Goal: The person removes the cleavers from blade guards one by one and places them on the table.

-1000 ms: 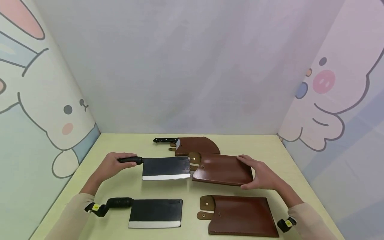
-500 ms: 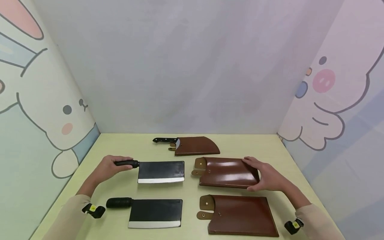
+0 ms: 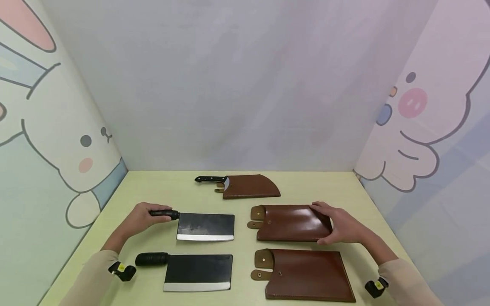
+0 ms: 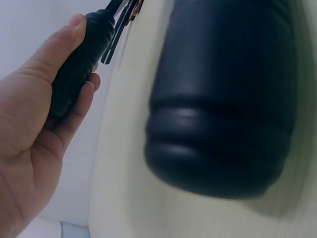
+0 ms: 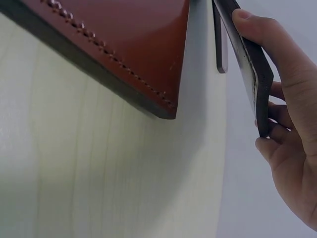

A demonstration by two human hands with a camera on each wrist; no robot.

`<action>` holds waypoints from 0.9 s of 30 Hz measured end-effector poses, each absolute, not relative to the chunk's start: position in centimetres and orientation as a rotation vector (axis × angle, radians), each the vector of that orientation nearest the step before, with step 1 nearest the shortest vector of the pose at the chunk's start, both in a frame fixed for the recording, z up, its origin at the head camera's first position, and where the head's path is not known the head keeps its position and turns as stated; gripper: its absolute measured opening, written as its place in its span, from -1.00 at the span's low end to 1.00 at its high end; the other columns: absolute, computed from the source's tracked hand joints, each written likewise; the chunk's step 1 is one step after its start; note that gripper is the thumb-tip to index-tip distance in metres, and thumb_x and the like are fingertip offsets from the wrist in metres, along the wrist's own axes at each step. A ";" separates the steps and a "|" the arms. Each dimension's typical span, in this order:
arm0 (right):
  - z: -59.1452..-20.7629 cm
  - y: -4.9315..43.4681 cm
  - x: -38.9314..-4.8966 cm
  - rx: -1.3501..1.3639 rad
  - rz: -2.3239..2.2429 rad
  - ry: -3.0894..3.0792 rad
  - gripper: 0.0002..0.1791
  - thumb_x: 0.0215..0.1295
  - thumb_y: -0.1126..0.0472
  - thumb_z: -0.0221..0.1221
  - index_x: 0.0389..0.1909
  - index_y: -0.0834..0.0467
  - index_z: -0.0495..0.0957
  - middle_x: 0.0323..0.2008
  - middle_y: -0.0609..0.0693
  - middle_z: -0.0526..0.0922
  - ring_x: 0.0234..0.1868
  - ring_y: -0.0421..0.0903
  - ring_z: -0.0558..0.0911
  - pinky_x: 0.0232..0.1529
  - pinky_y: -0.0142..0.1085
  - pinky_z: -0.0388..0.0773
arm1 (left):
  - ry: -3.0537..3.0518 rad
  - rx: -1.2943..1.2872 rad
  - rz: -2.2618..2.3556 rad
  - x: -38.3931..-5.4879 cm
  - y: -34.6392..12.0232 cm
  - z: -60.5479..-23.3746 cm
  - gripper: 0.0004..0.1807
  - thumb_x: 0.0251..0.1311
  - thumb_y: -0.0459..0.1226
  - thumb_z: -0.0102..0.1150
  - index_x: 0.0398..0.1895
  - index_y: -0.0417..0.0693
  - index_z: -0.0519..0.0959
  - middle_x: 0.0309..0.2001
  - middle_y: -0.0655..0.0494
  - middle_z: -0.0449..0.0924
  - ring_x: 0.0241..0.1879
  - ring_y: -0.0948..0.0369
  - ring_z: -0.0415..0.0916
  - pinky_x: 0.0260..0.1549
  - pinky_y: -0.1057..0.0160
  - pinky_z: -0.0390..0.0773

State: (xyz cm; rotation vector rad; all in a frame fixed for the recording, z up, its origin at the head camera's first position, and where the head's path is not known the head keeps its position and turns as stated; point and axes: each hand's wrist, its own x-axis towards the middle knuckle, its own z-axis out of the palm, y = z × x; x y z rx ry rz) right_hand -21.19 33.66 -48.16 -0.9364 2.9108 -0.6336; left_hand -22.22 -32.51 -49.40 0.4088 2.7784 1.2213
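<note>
My left hand [image 3: 143,219] grips the black handle of a cleaver [image 3: 206,225], whose dark blade with a bright edge points right. In the left wrist view, thumb and fingers wrap that ridged handle [image 4: 81,64]. My right hand [image 3: 342,223] holds a brown leather sheath [image 3: 292,223] by its far right end, thumb on the lower edge and fingers on the upper. The right wrist view shows the sheath's dark edge [image 5: 262,84] pinched in that hand. The sheath's flap and snap strap face the cleaver's blade, with a gap between them.
Nearer me lie a second cleaver [image 3: 199,272] at left and a second brown sheath [image 3: 310,274] at right. At the back, a black-handled knife [image 3: 210,179] sits in a rounded sheath [image 3: 250,186]. Walls with cartoon animals flank the pale table [image 3: 153,182].
The held cleaver and sheath have come apart from near contact, the cleaver leftward and the sheath rightward. Both have come nearer me and lower. The hands keep their holds.
</note>
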 end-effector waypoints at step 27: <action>-50.3 34.1 -22.1 -0.833 -0.458 2.823 0.33 -0.15 -0.47 0.49 0.58 0.11 0.18 0.52 0.22 0.24 0.37 0.25 0.44 0.13 0.15 0.51 | 2.847 0.508 1.021 -23.1 -32.7 -51.2 -0.44 0.17 0.01 0.46 0.16 -0.11 0.69 0.06 -0.07 0.72 0.09 -0.04 0.64 0.00 0.02 0.59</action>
